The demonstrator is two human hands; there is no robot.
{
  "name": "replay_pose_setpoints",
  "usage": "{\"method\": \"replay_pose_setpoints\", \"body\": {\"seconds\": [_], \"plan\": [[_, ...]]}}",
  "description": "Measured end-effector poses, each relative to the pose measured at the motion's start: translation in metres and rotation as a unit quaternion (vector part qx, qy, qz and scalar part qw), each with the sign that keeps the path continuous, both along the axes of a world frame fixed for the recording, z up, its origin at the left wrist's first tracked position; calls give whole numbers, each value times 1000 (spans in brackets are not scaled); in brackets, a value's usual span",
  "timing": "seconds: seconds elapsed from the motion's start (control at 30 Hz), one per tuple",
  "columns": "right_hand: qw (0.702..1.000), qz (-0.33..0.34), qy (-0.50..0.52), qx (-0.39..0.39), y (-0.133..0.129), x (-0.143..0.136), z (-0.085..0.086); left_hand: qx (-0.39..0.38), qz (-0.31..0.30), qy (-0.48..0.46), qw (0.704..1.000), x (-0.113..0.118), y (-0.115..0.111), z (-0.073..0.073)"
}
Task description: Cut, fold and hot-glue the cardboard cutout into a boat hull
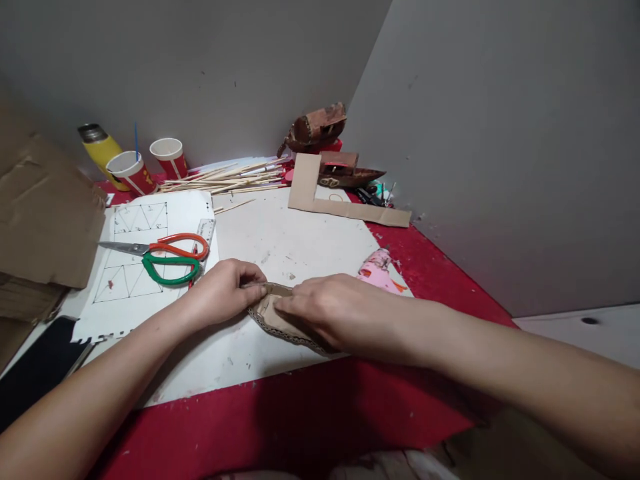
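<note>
A small boat-shaped cardboard piece (283,321) with raised corrugated sides rests on the white sheet (250,230) near the front. At its left end my left hand (227,288) pinches the rim between thumb and fingers. My right hand (325,308) lies over its right part, index finger pointing into the inside near the left end; its other fingers are curled around the piece and partly hidden. Left of my hands, scissors (173,257) with one orange and one green handle lie on a paper with drawn triangles (141,217).
Behind are wooden sticks (230,179), two red-white cups (169,157), a yellow bottle (101,150) and two brown boat models (320,127). An L-shaped cardboard strip (345,208) and a pink item (377,270) lie to the right. Large cardboard (45,207) stands at left.
</note>
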State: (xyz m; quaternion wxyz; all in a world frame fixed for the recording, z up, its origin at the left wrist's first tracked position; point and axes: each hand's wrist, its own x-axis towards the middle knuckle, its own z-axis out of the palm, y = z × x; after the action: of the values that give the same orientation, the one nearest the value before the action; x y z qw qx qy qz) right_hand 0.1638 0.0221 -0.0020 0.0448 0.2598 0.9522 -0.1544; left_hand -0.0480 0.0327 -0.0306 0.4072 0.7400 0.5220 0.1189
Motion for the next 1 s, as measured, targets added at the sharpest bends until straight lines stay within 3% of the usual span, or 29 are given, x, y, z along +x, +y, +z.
{"method": "replay_pose_setpoints", "body": {"seconds": [0.13,0.33,0.57,0.87,1.0], "plan": [[997,27,-68,29,-2,-4,-9,14,49,-35,998,1,0,-2],[993,61,-94,26,1,-15,-8,20,42,-19,999,2,-5,-3],[989,20,-147,1,-4,-31,-1,6,48,-12,999,8,-5,-9],[992,-7,-121,34,-5,-10,9,36,31,1,999,7,-7,-8],[984,-1,-177,35,-6,-16,7,29,31,-12,999,7,-5,-9]]}}
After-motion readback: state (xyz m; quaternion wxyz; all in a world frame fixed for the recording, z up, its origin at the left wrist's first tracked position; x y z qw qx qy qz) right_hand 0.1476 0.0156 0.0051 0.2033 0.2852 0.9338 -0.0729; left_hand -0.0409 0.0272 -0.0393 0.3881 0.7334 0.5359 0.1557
